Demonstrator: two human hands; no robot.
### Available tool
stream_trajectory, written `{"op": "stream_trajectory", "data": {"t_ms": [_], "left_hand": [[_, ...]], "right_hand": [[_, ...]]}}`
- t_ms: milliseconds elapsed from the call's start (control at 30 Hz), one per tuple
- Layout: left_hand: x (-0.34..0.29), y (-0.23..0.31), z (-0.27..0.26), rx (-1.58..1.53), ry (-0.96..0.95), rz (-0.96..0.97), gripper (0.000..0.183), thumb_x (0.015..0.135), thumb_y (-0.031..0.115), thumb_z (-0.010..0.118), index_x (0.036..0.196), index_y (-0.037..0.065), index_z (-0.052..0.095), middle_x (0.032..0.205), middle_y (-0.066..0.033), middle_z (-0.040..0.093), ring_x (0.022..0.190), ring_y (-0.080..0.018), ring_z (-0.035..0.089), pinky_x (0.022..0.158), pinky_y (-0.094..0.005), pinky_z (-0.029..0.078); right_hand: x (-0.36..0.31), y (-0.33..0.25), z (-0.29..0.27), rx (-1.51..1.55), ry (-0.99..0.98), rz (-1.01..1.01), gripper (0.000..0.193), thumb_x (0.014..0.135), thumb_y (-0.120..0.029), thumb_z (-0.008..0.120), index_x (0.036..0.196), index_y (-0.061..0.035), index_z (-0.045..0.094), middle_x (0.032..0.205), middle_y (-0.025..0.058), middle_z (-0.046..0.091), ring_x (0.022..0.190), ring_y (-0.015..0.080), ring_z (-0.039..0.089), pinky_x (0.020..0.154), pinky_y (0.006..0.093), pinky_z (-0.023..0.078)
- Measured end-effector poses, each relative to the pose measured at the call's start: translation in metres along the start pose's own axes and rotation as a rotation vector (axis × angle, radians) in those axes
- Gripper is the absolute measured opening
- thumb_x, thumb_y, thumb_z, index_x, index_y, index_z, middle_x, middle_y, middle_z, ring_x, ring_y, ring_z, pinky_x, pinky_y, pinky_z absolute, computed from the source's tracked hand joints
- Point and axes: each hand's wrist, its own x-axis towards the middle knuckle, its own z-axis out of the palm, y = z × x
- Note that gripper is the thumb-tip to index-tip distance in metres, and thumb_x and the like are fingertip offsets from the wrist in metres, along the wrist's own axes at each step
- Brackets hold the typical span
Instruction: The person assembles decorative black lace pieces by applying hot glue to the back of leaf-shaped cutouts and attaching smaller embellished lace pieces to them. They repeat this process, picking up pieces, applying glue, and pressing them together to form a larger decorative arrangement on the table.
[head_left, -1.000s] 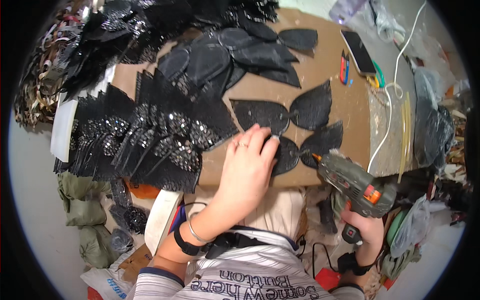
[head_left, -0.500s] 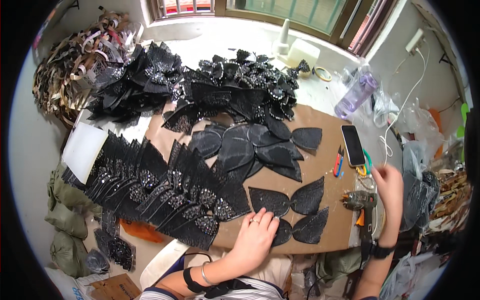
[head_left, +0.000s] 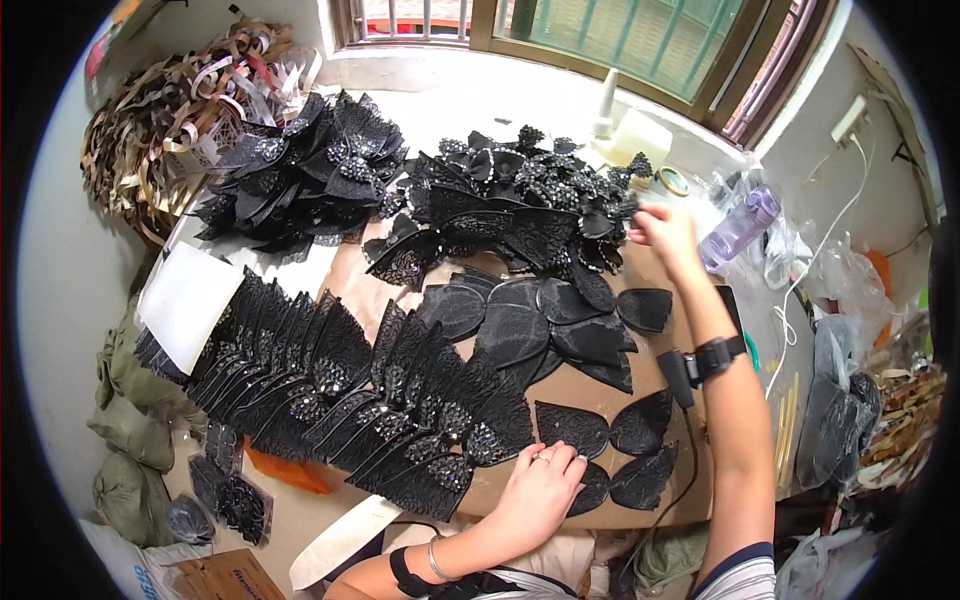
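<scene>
My left hand (head_left: 535, 497) lies at the table's near edge, fingers stretched over the lower of two black lace bow-shaped pieces (head_left: 640, 475). Just above it is the other pair of lace wings (head_left: 572, 428). My right hand (head_left: 664, 238) reaches to the far side, fingertips closed together at the right end of a heap of black beaded pieces (head_left: 540, 185). Whatever is between those fingertips is too small to make out. Plain black leaf-shaped pieces (head_left: 512, 335) lie stacked in the middle. Overlapping rows of black lace pieces with sparkling beads (head_left: 330, 378) spread to the left.
At the back left stand another black heap (head_left: 310, 170) and a pile of ribbon strips (head_left: 190, 110). A purple bottle (head_left: 740, 228), a tape roll (head_left: 672, 181) and a white cable (head_left: 825, 240) are at the right. White card (head_left: 190, 305) covers the left end of the lace rows.
My right hand has moved from beside the phone at the right, far and leftward to the beaded heap; its forearm now covers the phone's place. My left hand stays on the lace piece. The view has shifted.
</scene>
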Motion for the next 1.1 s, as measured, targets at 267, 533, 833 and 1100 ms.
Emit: {"op": "stream_trajectory", "data": {"t_ms": [267, 533, 833, 1100], "left_hand": [[0.006, 0.004, -0.017, -0.067, 0.203, 0.013, 0.029, 0.086, 0.016, 0.072, 0.113, 0.006, 0.065, 0.119, -0.0111, 0.061, 0.121, -0.0313, 0.057, 0.098, -0.0441, 0.041], [0.035, 0.043, -0.033, -0.325, 0.072, 0.046, 0.027, 0.095, 0.015, 0.066, 0.119, 0.004, 0.064, 0.115, -0.0115, 0.066, 0.106, -0.0266, 0.066, 0.090, -0.0360, 0.050], [0.093, 0.046, -0.017, -1.666, -0.083, -0.299, 0.043, 0.097, 0.033, 0.067, 0.127, 0.004, 0.056, 0.121, -0.0033, 0.063, 0.102, -0.0117, 0.063, 0.091, -0.0275, 0.052], [0.060, 0.044, -0.038, -0.637, 0.035, -0.053, 0.032, 0.078, 0.006, 0.081, 0.110, 0.011, 0.075, 0.088, 0.0016, 0.059, 0.078, -0.0076, 0.058, 0.069, -0.0232, 0.048]], "right_hand": [[-0.079, 0.039, -0.137, 0.821, 0.094, 0.320, 0.025, 0.097, 0.004, 0.054, 0.121, 0.0121, 0.054, 0.116, 0.0194, 0.064, 0.104, 0.0299, 0.069, 0.090, 0.0330, 0.062], [-0.136, 0.052, -0.154, 0.242, 0.161, 0.222, 0.062, 0.095, 0.008, 0.052, 0.151, 0.0092, 0.025, 0.111, 0.0245, 0.065, 0.081, 0.0293, 0.073, 0.075, 0.0303, 0.064], [-0.244, -0.019, -0.127, 0.658, -0.266, 0.131, 0.046, 0.098, -0.008, 0.060, 0.140, 0.0052, 0.048, 0.118, 0.0136, 0.067, 0.105, 0.0273, 0.070, 0.089, 0.0291, 0.060], [-0.315, -0.018, -0.110, 0.351, -0.219, 0.246, 0.024, 0.091, -0.010, 0.069, 0.111, 0.0022, 0.066, 0.123, 0.0101, 0.065, 0.097, 0.0179, 0.068, 0.077, 0.0247, 0.054]]}}
